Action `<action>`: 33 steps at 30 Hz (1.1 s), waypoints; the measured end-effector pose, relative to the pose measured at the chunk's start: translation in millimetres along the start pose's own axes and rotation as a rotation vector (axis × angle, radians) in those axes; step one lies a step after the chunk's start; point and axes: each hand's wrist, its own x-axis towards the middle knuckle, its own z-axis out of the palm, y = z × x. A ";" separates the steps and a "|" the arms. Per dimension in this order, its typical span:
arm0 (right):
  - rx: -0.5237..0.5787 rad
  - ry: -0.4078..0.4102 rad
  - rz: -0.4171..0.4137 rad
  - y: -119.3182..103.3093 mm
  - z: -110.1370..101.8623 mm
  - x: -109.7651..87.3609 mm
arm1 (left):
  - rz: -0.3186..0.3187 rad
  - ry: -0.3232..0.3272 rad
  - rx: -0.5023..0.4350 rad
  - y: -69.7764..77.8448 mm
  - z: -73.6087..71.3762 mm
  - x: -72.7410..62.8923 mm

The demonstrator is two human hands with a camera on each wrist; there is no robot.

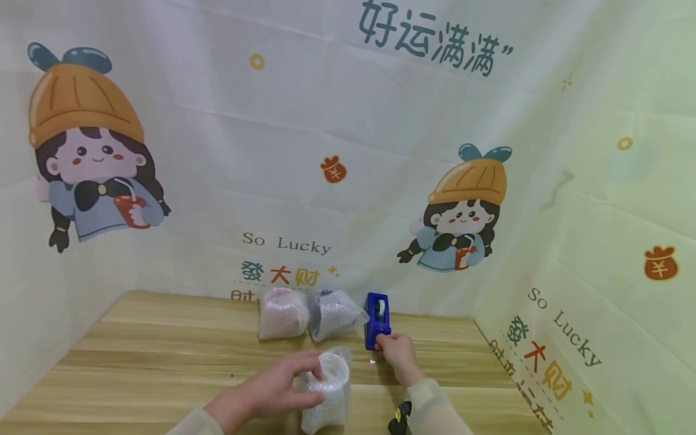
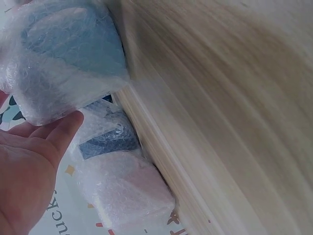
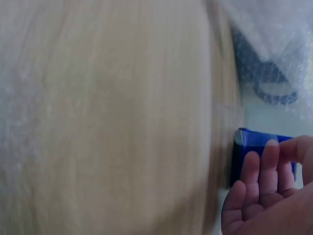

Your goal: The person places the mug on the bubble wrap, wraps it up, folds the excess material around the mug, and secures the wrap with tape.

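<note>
My left hand (image 1: 285, 383) grips a bubble-wrapped cup (image 1: 334, 393) standing near the front of the table, fingers at its top and thumb on its side. Its round rim shows through the clear wrap, and in the left wrist view the wrapped cup (image 2: 73, 54) looks pale blue. At the back right, a blue tape dispenser (image 1: 377, 311) stands on the table. There my right hand (image 1: 401, 356) pinches the end of the clear tape (image 3: 254, 139) between thumb and fingertip at the dispenser's front end.
Two more bubble-wrapped bundles stand at the back: a pinkish one (image 1: 283, 314) and a dark blue one (image 1: 334, 314) beside the dispenser. A printed cloth (image 1: 380, 181) hangs behind the wooden table (image 1: 163, 350). A small black object (image 1: 399, 418) shows by the right sleeve.
</note>
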 end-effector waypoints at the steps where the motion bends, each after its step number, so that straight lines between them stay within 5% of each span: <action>1: 0.005 0.004 0.004 1.0 1.2 1.2 | -0.005 -0.003 -0.004 0.6 -0.6 -0.1; 8: -0.083 -0.030 -0.031 6.6 4.7 1.8 | -0.009 -0.002 -0.004 4.0 -5.5 -0.8; 14: 0.031 -0.105 -0.066 8.7 -13.8 0.2 | -0.008 -0.013 0.012 4.7 -2.8 0.3; 22: 0.146 -0.168 -0.156 -27.1 -36.5 -34.4 | 0.013 -0.004 0.045 5.5 -3.1 0.4; 33: 0.218 -0.435 -0.200 -81.4 -50.3 -87.4 | 0.038 0.015 0.052 5.1 0.8 -2.8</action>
